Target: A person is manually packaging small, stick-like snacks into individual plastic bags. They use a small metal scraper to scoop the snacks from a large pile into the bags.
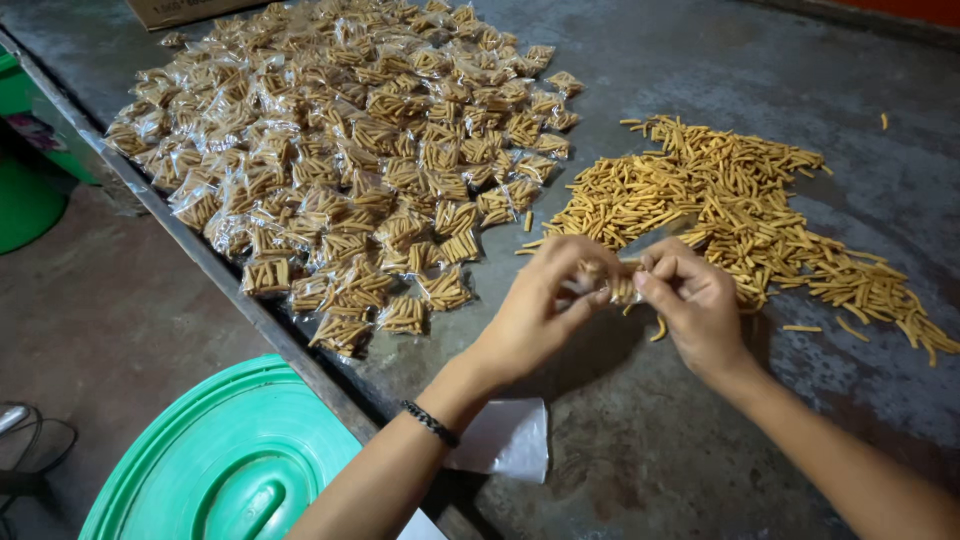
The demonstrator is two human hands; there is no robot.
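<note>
Both my hands meet over the grey metal table. My left hand and my right hand together pinch a small clear plastic packet filled with short yellow-brown snack sticks. A black bracelet sits on my left wrist. Just behind my right hand lies a loose heap of the same snack sticks. A single stick lies under my hands.
A large spread of filled clear packets covers the table's far left. A flat stack of empty clear bags lies at the table's near edge. A green lidded bin stands below; another green container stands at left. A cardboard box sits at the back.
</note>
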